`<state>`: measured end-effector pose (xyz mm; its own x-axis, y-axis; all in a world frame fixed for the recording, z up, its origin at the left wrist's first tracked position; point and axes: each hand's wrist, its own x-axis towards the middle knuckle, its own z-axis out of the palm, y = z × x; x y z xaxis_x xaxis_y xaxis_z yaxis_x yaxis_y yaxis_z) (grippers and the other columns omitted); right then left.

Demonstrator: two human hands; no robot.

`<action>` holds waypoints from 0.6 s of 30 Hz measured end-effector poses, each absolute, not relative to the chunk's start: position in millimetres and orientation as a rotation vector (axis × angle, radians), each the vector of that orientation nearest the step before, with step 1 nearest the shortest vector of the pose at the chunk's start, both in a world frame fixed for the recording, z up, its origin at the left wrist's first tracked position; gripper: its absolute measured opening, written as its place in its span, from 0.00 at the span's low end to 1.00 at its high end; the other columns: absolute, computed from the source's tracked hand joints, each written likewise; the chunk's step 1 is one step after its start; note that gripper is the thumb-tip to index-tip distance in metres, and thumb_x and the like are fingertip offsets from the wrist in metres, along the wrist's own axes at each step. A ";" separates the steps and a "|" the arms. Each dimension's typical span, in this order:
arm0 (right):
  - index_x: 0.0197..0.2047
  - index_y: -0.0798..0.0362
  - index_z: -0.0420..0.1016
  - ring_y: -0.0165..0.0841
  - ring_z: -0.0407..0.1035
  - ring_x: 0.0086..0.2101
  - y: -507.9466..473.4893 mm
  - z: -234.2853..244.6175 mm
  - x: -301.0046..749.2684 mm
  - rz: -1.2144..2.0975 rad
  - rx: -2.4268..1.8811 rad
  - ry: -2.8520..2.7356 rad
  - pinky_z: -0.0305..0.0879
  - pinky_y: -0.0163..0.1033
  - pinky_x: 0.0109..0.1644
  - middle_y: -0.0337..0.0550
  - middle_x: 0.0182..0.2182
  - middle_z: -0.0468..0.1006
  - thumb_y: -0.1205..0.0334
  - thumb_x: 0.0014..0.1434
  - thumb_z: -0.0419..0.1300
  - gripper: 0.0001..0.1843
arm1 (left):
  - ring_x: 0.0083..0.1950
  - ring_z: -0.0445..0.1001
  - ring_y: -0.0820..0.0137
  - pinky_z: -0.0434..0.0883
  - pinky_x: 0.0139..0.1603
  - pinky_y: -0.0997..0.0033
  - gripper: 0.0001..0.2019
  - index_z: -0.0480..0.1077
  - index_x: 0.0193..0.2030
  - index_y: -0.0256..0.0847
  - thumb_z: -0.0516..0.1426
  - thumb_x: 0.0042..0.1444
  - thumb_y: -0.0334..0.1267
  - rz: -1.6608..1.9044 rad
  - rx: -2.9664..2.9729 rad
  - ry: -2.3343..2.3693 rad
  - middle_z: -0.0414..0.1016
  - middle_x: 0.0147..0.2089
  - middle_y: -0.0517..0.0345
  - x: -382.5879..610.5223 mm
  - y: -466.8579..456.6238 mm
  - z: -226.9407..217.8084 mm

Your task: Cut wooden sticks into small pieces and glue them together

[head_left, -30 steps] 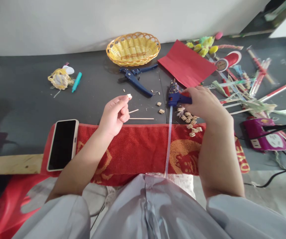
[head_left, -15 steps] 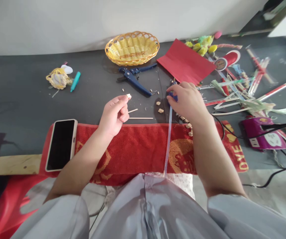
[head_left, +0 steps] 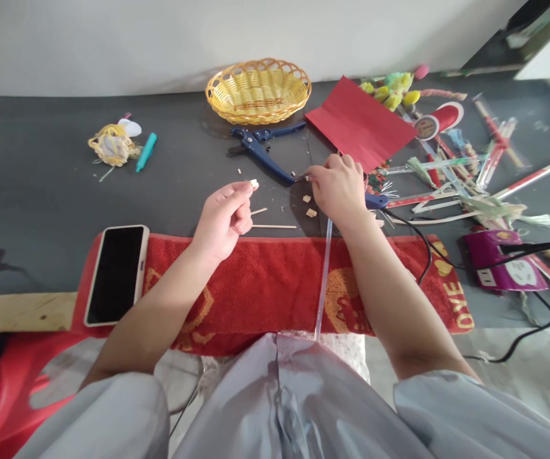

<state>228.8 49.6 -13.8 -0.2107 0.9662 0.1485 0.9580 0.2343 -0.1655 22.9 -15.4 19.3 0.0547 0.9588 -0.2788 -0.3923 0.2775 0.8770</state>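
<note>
My left hand (head_left: 224, 217) is closed in a pinch, with a small pale wooden piece (head_left: 254, 183) between thumb and forefinger, held up above the table. My right hand (head_left: 340, 191) reaches down to the tabletop, its thumb and forefinger at a tiny bit (head_left: 307, 179) by the handle end of the blue hand cutter (head_left: 267, 159). Whether the fingertips have closed on that bit is unclear. Beneath the right hand lies a blue glue gun (head_left: 376, 201), mostly covered; a clear glue stick (head_left: 325, 274) runs from it toward my lap. Small wooden chips (head_left: 311, 213) lie beside this hand.
Thin sticks (head_left: 275, 227) lie near the red towel (head_left: 255, 287). A phone (head_left: 116, 274) rests at left. Behind are a wicker basket (head_left: 260, 115) and red paper (head_left: 358, 121). A thread spool (head_left: 440, 121), craft strips and a purple box (head_left: 504, 260) with cords crowd the right.
My right hand has moved left from over the glue gun to the tiny bits by the cutter, exposing the gun's blue handle. My left hand keeps its pinch on the wooden piece.
</note>
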 end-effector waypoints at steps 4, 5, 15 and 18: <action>0.46 0.51 0.79 0.52 0.62 0.51 50.5 -15.2 230.0 0.091 -1.817 -2.292 0.57 0.57 0.51 0.56 0.43 0.72 0.64 0.63 0.46 0.20 | 0.14 0.51 0.85 0.50 0.15 0.79 0.07 0.70 0.31 0.39 0.62 0.52 0.39 1.169 0.704 1.033 0.56 0.17 0.71 22.9 -15.6 19.7; 0.45 0.51 0.79 0.52 0.62 0.51 50.4 -15.4 230.6 0.097 -1.812 -2.292 0.57 0.57 0.52 0.55 0.43 0.72 0.64 0.63 0.46 0.20 | 0.14 0.51 0.85 0.50 0.15 0.79 0.07 0.70 0.31 0.39 0.62 0.52 0.39 1.171 0.703 1.034 0.56 0.16 0.72 22.9 -15.7 20.0; 0.42 0.54 0.78 0.52 0.63 0.51 50.9 -17.2 232.8 0.043 -1.813 -2.272 0.59 0.55 0.51 0.55 0.44 0.73 0.63 0.62 0.49 0.16 | 0.14 0.51 0.85 0.50 0.15 0.80 0.07 0.70 0.32 0.39 0.61 0.53 0.39 1.163 0.716 1.046 0.55 0.16 0.72 23.5 -16.6 20.9; 0.42 0.55 0.78 0.53 0.63 0.52 52.6 -19.1 231.3 0.054 -1.835 -2.281 0.59 0.56 0.52 0.57 0.45 0.73 0.62 0.63 0.50 0.15 | 0.14 0.51 0.85 0.49 0.15 0.80 0.07 0.70 0.32 0.39 0.62 0.53 0.39 1.170 0.721 1.027 0.55 0.17 0.72 23.6 -16.7 19.9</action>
<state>231.3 52.6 -19.1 -0.2008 0.9692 0.1423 0.9614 0.2229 -0.1613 23.6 -16.7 19.9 0.0575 0.9627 -0.2644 -0.3873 0.2656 0.8829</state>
